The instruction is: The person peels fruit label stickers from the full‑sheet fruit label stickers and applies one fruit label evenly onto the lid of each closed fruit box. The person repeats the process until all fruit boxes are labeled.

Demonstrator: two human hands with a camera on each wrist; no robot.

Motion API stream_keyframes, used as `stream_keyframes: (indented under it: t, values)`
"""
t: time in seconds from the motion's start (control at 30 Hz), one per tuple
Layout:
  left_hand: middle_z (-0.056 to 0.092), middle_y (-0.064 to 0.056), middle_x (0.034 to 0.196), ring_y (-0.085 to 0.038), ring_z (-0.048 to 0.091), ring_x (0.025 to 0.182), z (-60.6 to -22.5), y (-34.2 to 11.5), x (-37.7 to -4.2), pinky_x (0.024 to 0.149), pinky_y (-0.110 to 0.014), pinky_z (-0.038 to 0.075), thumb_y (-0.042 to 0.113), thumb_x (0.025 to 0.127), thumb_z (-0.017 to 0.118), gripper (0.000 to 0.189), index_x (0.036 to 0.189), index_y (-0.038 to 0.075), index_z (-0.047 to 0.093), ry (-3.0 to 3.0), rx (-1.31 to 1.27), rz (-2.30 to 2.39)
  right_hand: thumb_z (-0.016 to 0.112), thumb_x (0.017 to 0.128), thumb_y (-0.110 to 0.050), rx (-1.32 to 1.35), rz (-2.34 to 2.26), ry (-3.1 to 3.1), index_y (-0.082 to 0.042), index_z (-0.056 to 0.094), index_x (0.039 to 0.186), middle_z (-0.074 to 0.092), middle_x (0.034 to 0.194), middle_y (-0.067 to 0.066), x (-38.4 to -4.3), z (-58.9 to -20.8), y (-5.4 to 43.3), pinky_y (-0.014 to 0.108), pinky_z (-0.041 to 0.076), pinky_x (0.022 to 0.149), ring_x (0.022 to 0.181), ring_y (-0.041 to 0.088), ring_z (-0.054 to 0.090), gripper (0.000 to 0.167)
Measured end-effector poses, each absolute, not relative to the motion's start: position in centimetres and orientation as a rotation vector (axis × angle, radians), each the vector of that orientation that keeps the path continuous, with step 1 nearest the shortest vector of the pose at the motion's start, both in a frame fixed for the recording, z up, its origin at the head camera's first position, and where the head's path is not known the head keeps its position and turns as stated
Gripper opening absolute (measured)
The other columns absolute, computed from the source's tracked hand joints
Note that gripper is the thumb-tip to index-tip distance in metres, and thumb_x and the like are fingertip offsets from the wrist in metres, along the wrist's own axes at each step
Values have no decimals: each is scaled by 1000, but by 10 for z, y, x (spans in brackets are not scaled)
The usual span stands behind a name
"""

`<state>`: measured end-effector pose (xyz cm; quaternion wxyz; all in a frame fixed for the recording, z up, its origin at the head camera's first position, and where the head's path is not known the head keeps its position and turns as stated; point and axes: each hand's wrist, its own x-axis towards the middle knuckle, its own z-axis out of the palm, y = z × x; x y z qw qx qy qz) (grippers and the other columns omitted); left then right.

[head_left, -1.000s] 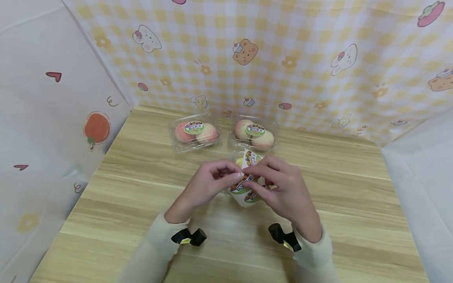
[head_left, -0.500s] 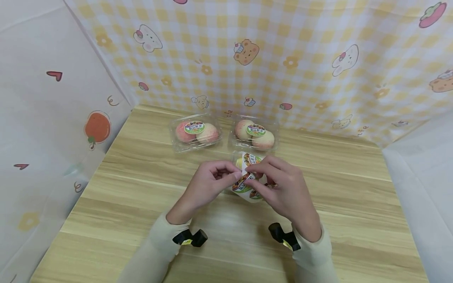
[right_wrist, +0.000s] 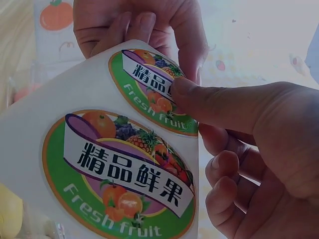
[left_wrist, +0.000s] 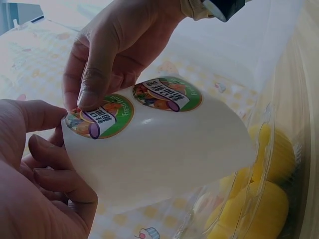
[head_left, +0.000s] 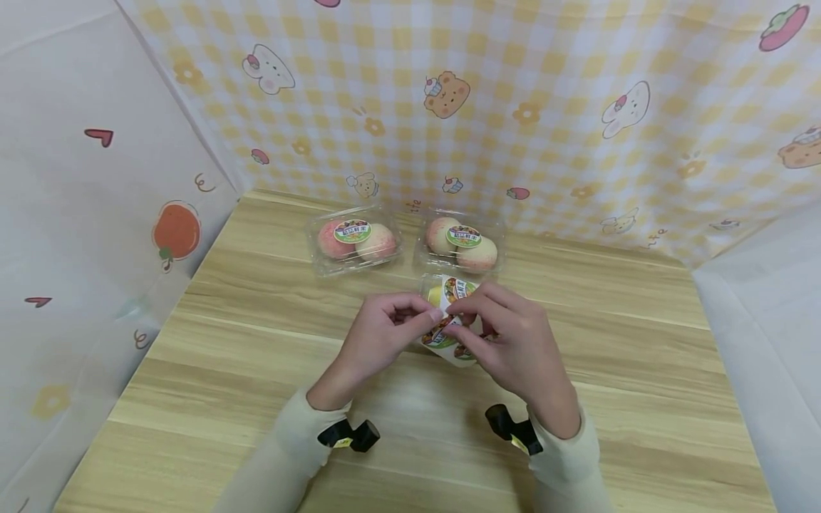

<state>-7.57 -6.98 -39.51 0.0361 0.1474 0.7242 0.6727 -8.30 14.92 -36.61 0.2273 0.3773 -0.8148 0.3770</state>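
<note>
**Light and picture quality**

Head view: bright, even, soft light; faint shadows under the forearms on the table (head_left: 256,342). Wide lens bows the edges. Left wrist view backlit, washed-out background, hand dark. Right wrist view: sticker sheet (right_wrist: 99,164) sharp, background blurred and hazy

your head cam looking down over the bench (head_left: 244,335), both wrist cams super close, all sharing the sticker sheet (right_wrist: 75,164)
</note>
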Motion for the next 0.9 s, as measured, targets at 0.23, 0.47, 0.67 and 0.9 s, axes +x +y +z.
stream_keyframes:
  t: [0.23, 0.47, 0.67, 0.9]
  values:
    - [62, 4, 70, -11, 44, 60, -397, -68, -75, 54, -24, 33, 10, 102, 76, 13, 94, 2, 82, 2284, 428, 2080, 97, 78, 4, 1040, 1025, -2230, -10, 80, 96, 68, 86, -5, -83, -367, 149, 18, 42, 53, 58, 8, 50, 28]
    - [59, 5, 67, -11, 46, 60, -397, -67, -75, 54, -24, 33, 8, 100, 77, 12, 91, 3, 82, 2370, 397, 2079, 96, 79, 5, 1005, 1003, -2246, -11, 79, 94, 68, 87, -4, -84, -367, 149, 23, 46, 54, 62, 10, 54, 27]
    - [66, 3, 72, -14, 52, 63, -399, -66, -75, 56, -23, 41, 6, 101, 77, 9, 94, 3, 82, 2381, 435, 2078, 94, 79, 10, 1000, 987, -2261, -10, 78, 92, 68, 88, -3, -83, -367, 149, 24, 48, 56, 64, 12, 56, 29]
    - [70, 2, 77, -15, 58, 65, -399, -63, -75, 58, -23, 47, 8, 100, 79, 6, 99, 4, 83, 2392, 471, 2065, 92, 81, 11, 1001, 951, -2273, -10, 77, 90, 67, 88, -3, -84, -367, 149, 23, 49, 58, 68, 10, 60, 27]
